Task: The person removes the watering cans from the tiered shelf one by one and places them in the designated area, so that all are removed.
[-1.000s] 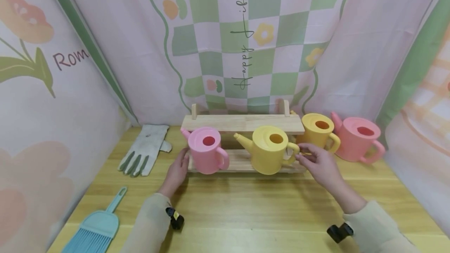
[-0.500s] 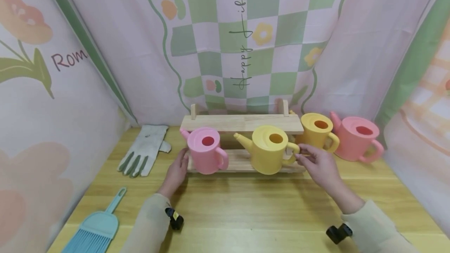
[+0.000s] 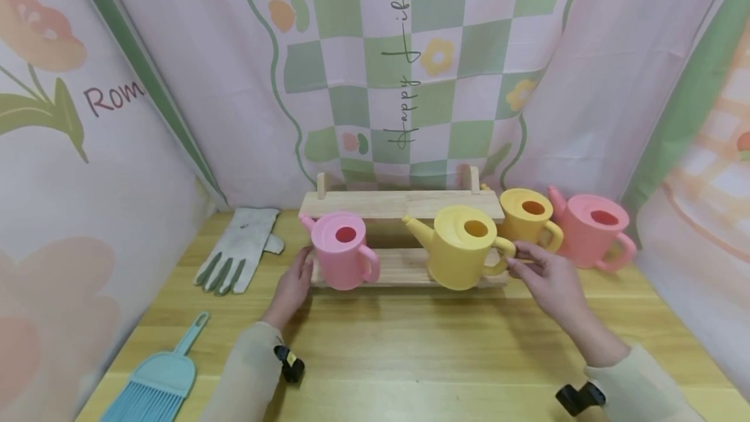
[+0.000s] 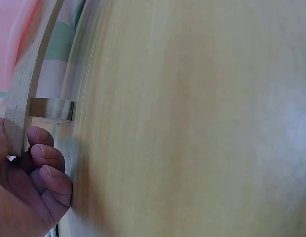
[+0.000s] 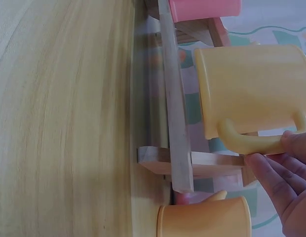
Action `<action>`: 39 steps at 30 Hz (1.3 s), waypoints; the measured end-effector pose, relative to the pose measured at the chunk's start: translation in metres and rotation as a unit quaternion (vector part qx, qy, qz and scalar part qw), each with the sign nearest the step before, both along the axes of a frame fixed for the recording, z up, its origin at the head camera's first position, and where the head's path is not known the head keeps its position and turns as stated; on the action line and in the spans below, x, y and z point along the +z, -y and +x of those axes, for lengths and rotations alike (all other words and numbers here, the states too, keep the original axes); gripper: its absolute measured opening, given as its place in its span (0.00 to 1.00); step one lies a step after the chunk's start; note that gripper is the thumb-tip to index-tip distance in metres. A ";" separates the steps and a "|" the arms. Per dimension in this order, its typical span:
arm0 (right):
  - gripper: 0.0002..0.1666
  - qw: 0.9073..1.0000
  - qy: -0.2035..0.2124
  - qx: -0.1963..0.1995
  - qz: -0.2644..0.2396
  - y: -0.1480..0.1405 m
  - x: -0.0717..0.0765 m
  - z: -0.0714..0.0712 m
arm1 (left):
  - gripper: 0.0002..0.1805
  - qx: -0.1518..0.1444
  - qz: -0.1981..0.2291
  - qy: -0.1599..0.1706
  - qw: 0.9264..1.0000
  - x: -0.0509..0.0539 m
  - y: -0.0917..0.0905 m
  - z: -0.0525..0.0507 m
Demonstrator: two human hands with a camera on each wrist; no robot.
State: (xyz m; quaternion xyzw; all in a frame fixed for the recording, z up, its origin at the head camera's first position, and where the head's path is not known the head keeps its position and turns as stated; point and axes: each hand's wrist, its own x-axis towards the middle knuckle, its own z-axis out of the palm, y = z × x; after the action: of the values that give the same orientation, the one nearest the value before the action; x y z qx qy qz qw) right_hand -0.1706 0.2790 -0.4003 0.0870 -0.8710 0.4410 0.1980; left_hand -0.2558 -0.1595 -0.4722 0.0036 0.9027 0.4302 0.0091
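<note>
The right hand (image 3: 553,282) is pinching the handle (image 5: 251,144) of the pale yellow watering can (image 3: 459,253) between thumb and fingers; only the right wrist view is revealing a gap under the can's base, above the right part of the wooden shelf's lower board (image 3: 404,266). The left hand (image 3: 290,292) is gripping that board's left end, its fingers curling beneath, as only the left wrist view is showing. The pink watering can (image 3: 336,256) is standing at left on the board
</note>
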 end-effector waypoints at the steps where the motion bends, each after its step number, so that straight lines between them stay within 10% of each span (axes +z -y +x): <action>1: 0.16 1.000 -0.002 0.000 -0.002 -0.001 0.001 0.001 | 0.29 0.000 -0.001 -0.002 1.000 0.000 0.000 0.000; 39: 0.15 0.997 -0.026 -0.069 -0.034 -0.077 0.001 0.044 | 0.28 -0.004 -0.002 -0.030 1.000 -0.001 0.000 0.002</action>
State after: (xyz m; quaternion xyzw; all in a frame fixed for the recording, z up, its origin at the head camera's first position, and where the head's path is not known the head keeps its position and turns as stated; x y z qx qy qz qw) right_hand -0.1270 0.3556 -0.3998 0.0318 -0.8538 0.4535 0.2535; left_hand -0.2536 -0.1593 -0.4733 0.0201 0.9032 0.4283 -0.0161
